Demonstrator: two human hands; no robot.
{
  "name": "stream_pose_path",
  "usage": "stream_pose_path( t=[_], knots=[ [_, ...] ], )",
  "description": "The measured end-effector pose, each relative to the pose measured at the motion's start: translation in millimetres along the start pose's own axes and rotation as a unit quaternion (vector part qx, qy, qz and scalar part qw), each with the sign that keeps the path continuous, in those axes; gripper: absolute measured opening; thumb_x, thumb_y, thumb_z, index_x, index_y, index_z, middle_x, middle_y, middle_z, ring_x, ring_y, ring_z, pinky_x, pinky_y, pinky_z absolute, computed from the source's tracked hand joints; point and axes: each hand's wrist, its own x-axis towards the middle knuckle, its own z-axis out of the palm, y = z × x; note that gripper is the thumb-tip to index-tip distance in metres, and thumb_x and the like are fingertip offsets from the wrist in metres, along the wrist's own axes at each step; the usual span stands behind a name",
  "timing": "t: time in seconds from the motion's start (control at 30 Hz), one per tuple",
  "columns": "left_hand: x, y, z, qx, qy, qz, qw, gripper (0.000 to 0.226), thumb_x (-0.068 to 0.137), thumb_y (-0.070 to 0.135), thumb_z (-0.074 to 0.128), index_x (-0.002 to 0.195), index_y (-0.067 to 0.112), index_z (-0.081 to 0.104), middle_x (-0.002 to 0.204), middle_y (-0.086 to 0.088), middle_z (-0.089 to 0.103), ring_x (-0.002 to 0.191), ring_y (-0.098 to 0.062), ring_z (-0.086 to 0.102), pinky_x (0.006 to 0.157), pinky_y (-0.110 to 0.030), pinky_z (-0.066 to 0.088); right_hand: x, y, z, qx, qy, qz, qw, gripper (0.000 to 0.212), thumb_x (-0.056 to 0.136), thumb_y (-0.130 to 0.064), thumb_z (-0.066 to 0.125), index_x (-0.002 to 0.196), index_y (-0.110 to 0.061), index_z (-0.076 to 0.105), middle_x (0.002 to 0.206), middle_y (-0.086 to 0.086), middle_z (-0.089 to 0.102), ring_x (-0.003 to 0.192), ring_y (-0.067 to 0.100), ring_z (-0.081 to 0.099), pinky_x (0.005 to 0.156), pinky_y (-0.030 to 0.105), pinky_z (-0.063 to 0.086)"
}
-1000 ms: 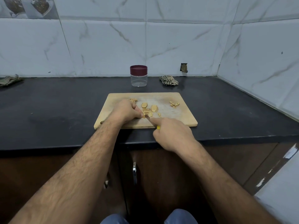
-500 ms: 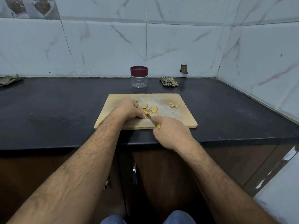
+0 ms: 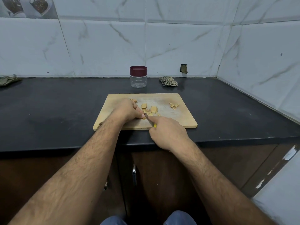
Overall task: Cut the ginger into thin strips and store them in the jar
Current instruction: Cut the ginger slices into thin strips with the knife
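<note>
Little has shifted since earlier: left hand (image 3: 128,111) pins ginger (image 3: 144,117) on the cutting board (image 3: 181,120) with curled fingertips, right hand (image 3: 167,132) grips the knife (image 3: 148,118), lidded jar (image 3: 138,76) behind; blade touching fingertips risks a nick.

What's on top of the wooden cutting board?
On the light wooden cutting board lie pale ginger slices and small ginger scraps. The left hand pins a piece, mostly hidden beneath its fingers. The right hand holds a yellow-handled knife.
</note>
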Motion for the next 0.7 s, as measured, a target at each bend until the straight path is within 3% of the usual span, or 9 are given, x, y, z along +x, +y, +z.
stream_pose_path(
  t=[0.27, 0.47, 0.7],
  knots=[
    [0.9, 1.4, -0.3, 0.019, 0.001, 0.001, 1.000, 0.019, 0.079, 0.019, 0.082, 0.066, 0.026, 0.070, 0.081, 0.015, 0.069, 0.105, -0.006, 0.059, 0.095, -0.029, 0.047, 0.7, -10.9, 1.3, -0.040, 0.001, 0.004, 0.999, 0.058, 0.096, -0.017, 0.044, 0.149, -0.039, 0.036, 0.128, 0.001, 0.060, 0.114, 0.024, 0.055, 0.075, 0.033, 0.038],
    [1.1, -0.3, 0.3, 0.024, 0.005, 0.001, 1.000, 0.018, 0.078, 0.021, 0.082, 0.066, 0.026, 0.070, 0.089, 0.012, 0.072, 0.105, -0.005, 0.058, 0.090, -0.026, 0.044, -3.7, -15.9, 1.2, -0.071, -0.004, 0.009, 0.997, 0.054, 0.096, -0.015, 0.047, 0.146, -0.035, 0.041, 0.124, 0.003, 0.061, 0.110, 0.024, 0.056, 0.073, 0.033, 0.038],
    [1.4, 0.4, -0.1, 0.030, 0.005, -0.001, 1.000, 0.020, 0.078, 0.020, 0.082, 0.065, 0.027, 0.070, 0.091, 0.010, 0.072, 0.103, -0.009, 0.060, 0.097, -0.034, 0.049, -20.7, -1.6, -3.2, -0.040, -0.007, 0.015, 0.999, 0.051, 0.094, -0.018, 0.042, 0.142, -0.036, 0.046, 0.129, 0.000, 0.060, 0.115, 0.024, 0.055, 0.081, 0.035, 0.045]
  ],
)
